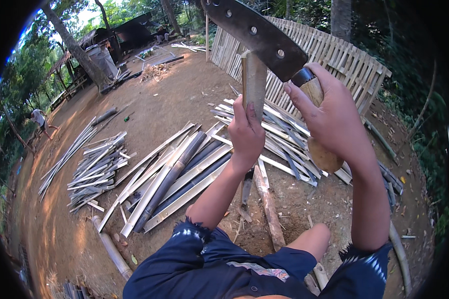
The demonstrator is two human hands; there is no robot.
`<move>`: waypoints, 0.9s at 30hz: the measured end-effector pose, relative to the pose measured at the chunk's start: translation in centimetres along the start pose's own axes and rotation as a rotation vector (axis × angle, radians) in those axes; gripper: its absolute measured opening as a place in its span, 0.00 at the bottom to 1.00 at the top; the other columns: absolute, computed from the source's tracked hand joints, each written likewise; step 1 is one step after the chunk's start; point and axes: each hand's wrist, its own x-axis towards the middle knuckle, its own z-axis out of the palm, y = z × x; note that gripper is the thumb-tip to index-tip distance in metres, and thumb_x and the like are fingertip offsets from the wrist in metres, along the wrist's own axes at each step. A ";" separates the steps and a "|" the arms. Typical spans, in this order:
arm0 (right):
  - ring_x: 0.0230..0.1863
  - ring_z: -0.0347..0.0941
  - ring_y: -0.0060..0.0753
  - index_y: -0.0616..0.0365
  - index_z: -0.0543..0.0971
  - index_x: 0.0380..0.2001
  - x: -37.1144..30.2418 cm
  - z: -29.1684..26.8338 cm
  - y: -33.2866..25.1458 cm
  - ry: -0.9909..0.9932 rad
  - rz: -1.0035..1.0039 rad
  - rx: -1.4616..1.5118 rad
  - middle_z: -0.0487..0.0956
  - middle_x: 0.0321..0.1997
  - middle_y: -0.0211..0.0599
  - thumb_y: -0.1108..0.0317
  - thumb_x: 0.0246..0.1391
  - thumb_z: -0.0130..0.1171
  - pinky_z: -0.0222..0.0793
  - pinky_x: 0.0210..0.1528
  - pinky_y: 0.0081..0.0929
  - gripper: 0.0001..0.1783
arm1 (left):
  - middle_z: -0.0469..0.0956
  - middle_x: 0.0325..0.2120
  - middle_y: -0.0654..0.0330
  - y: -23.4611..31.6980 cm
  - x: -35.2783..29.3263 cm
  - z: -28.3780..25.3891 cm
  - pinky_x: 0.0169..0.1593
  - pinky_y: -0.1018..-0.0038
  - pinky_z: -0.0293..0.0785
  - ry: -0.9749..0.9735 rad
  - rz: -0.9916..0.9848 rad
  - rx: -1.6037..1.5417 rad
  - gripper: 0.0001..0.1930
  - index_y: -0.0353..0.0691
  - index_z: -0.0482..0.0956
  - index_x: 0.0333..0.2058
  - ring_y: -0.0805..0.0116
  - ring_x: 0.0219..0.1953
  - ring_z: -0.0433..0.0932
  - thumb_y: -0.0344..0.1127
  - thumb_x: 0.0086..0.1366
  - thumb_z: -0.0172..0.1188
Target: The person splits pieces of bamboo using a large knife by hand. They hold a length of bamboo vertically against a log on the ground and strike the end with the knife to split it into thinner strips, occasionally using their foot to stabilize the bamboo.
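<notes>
My right hand [336, 112] grips the wooden handle of a broad dark cleaver [267, 42] with a row of round holes along its blade. The blade slants up to the left, its lower edge at the top end of a split bamboo piece [256, 82]. Whether it has cut into the bamboo, I cannot tell. Fingers wrapped round the lower part, my left hand [247, 134] holds this bamboo upright in front of me. The bamboo's lower end is hidden by my hand and forearm.
Split bamboo lengths [177, 174] lie ahead, with a pile of thin strips [289, 142] to their right and shorter strips [97, 172] at left. A slatted bamboo panel [329, 57] leans behind. Between my legs lies a long pole [268, 207]. Another person [39, 119] is far left.
</notes>
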 end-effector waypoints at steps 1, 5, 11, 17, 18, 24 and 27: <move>0.32 0.78 0.41 0.64 0.76 0.42 0.0 -0.4 0.0 -0.013 0.015 -0.024 0.79 0.29 0.47 0.64 0.58 0.64 0.73 0.37 0.37 0.15 | 0.77 0.22 0.48 0.2 0.0 0.1 0.26 0.60 0.71 -0.013 -0.017 -0.028 0.11 0.35 0.66 0.53 0.49 0.23 0.81 0.32 0.77 0.45; 0.31 0.79 0.48 0.64 0.77 0.41 0.3 -1.4 0.5 -0.084 0.103 0.016 0.80 0.29 0.50 0.68 0.52 0.65 0.74 0.38 0.39 0.15 | 0.77 0.21 0.51 0.4 0.1 -0.1 0.26 0.64 0.73 -0.090 -0.047 -0.164 0.12 0.33 0.66 0.52 0.56 0.23 0.81 0.34 0.76 0.47; 0.21 0.70 0.23 0.63 0.74 0.41 0.3 -2.2 0.2 -0.074 0.079 -0.079 0.74 0.24 0.31 0.74 0.54 0.59 0.68 0.23 0.27 0.11 | 0.80 0.22 0.55 0.9 0.7 -1.3 0.29 0.70 0.78 -0.208 -0.088 -0.249 0.19 0.30 0.71 0.49 0.65 0.21 0.81 0.42 0.71 0.59; 0.19 0.73 0.24 0.62 0.74 0.38 0.5 -3.4 -0.4 -0.164 0.286 0.065 0.74 0.23 0.32 0.74 0.53 0.59 0.69 0.21 0.29 0.10 | 0.81 0.44 0.53 -0.6 2.3 -0.9 0.51 0.69 0.77 -0.600 -0.451 -0.613 0.26 0.34 0.70 0.55 0.67 0.46 0.82 0.51 0.72 0.57; 0.18 0.72 0.22 0.62 0.73 0.38 0.6 -3.3 -0.3 -0.170 0.273 0.042 0.74 0.23 0.31 0.75 0.54 0.58 0.69 0.20 0.27 0.09 | 0.79 0.47 0.52 -0.8 2.9 -1.1 0.54 0.68 0.75 -0.600 -0.466 -0.658 0.29 0.34 0.68 0.57 0.67 0.50 0.80 0.54 0.72 0.55; 0.17 0.71 0.23 0.62 0.73 0.37 0.4 -3.2 -0.4 -0.168 0.275 0.059 0.74 0.22 0.31 0.75 0.53 0.57 0.69 0.19 0.28 0.08 | 0.77 0.51 0.47 -2.7 8.0 -2.0 0.57 0.66 0.74 -0.721 -0.336 -0.680 0.50 0.31 0.66 0.61 0.61 0.52 0.79 0.78 0.67 0.32; 0.16 0.71 0.23 0.62 0.73 0.36 0.7 -2.4 -0.2 -0.168 0.240 0.076 0.73 0.22 0.31 0.75 0.53 0.58 0.68 0.19 0.27 0.08 | 0.82 0.36 0.50 -2.9 6.9 -1.1 0.44 0.69 0.78 -0.966 -0.416 -0.996 0.48 0.29 0.71 0.55 0.63 0.33 0.82 0.78 0.66 0.41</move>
